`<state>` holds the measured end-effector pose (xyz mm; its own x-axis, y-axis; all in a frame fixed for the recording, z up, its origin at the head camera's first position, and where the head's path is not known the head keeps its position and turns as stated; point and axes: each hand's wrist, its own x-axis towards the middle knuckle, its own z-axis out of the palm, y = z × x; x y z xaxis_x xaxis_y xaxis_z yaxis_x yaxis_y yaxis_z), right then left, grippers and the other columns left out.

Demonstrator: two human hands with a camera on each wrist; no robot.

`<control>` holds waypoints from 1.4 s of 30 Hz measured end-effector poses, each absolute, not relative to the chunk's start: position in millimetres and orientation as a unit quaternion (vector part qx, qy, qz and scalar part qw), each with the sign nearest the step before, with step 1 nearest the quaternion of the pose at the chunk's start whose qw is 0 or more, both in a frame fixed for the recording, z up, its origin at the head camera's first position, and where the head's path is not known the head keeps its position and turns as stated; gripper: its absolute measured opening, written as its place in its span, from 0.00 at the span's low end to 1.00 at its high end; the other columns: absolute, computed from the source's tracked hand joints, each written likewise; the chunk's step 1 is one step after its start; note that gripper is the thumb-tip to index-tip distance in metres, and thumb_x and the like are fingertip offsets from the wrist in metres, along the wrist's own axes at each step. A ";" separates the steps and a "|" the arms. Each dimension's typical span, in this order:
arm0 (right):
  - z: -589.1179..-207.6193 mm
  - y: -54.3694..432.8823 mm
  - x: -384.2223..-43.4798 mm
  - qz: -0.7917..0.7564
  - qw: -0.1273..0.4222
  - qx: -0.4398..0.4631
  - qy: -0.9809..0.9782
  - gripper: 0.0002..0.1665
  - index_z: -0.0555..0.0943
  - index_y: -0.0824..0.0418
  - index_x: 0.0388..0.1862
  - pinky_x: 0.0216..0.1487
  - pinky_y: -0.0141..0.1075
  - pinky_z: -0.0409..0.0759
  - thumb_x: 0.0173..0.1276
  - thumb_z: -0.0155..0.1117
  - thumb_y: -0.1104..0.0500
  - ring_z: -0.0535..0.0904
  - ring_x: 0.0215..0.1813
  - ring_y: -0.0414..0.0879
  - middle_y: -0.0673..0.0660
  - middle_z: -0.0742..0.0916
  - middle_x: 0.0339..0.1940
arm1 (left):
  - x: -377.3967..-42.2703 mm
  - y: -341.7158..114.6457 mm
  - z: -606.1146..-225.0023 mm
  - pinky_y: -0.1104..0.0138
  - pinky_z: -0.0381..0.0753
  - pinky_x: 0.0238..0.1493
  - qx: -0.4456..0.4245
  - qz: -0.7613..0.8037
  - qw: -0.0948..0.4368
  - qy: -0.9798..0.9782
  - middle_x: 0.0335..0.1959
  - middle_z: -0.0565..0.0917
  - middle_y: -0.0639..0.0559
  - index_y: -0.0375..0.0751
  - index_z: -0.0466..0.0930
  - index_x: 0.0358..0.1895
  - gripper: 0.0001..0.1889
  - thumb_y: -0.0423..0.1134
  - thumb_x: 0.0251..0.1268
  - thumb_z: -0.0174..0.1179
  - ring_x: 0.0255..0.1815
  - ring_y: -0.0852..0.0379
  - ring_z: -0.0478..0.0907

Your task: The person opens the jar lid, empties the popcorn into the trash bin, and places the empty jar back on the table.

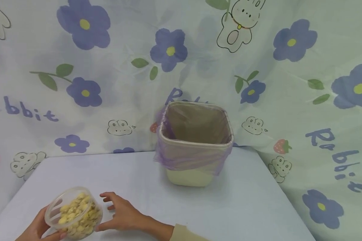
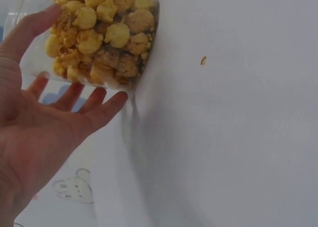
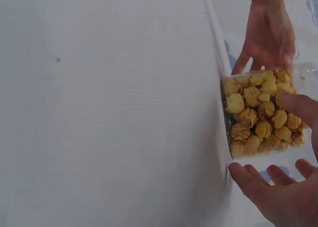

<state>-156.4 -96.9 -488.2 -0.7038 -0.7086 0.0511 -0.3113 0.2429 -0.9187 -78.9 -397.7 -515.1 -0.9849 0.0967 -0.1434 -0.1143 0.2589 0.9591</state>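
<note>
The cloth (image 1: pixel 132 30) behind the white table (image 1: pixel 259 207) reads "Rabbit" (clearest at right of the frame). At lower left, the left hand (image 1: pixel 37 227) grips 1 popcorn tub (image 1: pixel 64 198); the right hand (image 1: pixel 122 212), fingers spread, is beside it.

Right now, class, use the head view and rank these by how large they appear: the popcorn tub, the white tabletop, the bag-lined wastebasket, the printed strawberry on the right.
1. White tabletop
2. Bag-lined wastebasket
3. Popcorn tub, seemingly nearer the camera than the wastebasket
4. Printed strawberry
</note>
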 end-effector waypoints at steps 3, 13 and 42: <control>-488.7 -102.0 -156.0 -0.511 0.193 -0.335 0.768 0.48 0.63 0.43 0.74 0.37 0.21 0.77 0.58 0.78 0.59 0.78 0.53 0.32 0.40 0.75 0.64 | -77.2 -398.0 -520.4 0.64 0.84 0.39 0.001 0.639 0.081 0.765 0.51 0.64 0.87 0.80 0.52 0.63 0.43 0.21 0.66 0.56 0.48 0.81 0.70; -483.1 -110.0 -154.6 -0.519 0.200 -0.340 0.758 0.49 0.62 0.42 0.73 0.38 0.21 0.76 0.58 0.78 0.61 0.77 0.53 0.30 0.37 0.75 0.60 | -80.9 -391.9 -520.4 0.68 0.82 0.44 -0.054 0.600 0.106 0.791 0.64 0.54 0.58 0.86 0.47 0.60 0.44 0.28 0.65 0.62 0.46 0.85 0.66; -444.4 -64.6 -148.9 -0.529 0.111 -0.325 0.776 0.47 0.65 0.43 0.71 0.46 0.27 0.76 0.56 0.81 0.52 0.74 0.53 0.30 0.38 0.75 0.54 | -85.8 -327.8 -458.2 0.72 0.80 0.45 -0.020 0.528 0.095 0.844 0.72 0.52 0.40 0.53 0.45 0.74 0.40 0.36 0.69 0.64 0.48 0.90 0.59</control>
<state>-148.9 -64.6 -444.4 -0.7646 -0.6216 0.1704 -0.3863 0.2303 -0.8931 -85.8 -327.8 -458.2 -0.9812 0.0662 -0.1810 -0.1337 0.4426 0.8867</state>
